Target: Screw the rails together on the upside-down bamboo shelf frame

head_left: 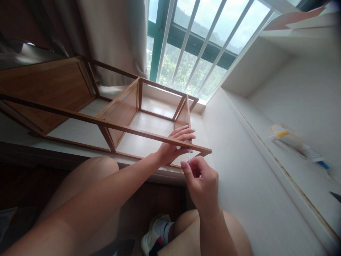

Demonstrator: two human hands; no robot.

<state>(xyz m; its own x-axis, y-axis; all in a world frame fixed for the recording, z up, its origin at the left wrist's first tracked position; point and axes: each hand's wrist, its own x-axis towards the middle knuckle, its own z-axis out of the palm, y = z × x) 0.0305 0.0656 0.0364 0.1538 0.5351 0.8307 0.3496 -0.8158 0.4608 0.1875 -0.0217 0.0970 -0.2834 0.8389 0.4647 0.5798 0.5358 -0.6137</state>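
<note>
Wooden shelf frame, on its side on white worktop below barred window; left hand spread on near rail by the end panel, fingers extended; right hand grips thin metal rod, tip at that rail; white-yellow-blue tube at right, label blurred, unreadable.

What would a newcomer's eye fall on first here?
Probably the brown wooden frame, stretching across the pale ledge by the bright barred window. Next, at its right end, the left hand rests against the frame, and the right hand holds a thin metal rod.
</note>
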